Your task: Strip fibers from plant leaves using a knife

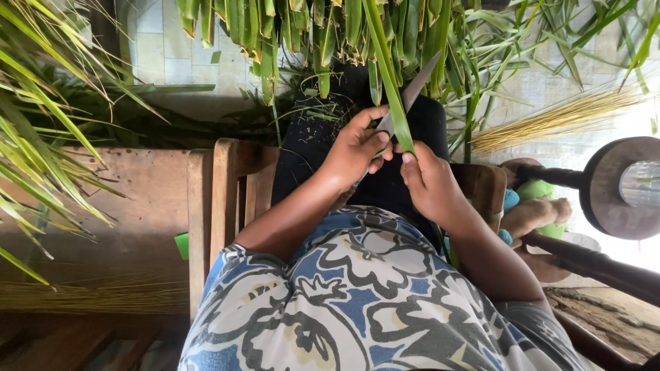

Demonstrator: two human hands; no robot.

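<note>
A long green palm leaf is pinched by the right hand; a knife is gripped against it by the left hand.

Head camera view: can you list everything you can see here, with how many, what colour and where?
Long green palm leaves: many, green, hanging across the top and left.
Single green leaf strip: one, green, centre, held between both hands.
Metal knife blade: one, grey, centre, against the strip.
Bundle of thin straw-coloured sticks: one, yellowish, upper right.
Second bundle of sticks: one, tan, lower left.
Brown wooden bench: one, left.
Round dark wooden wheel: one, right edge.
Blue and white patterned garment: one, bottom centre.
Left hand: on the knife.
Right hand: pinching the strip.
</note>
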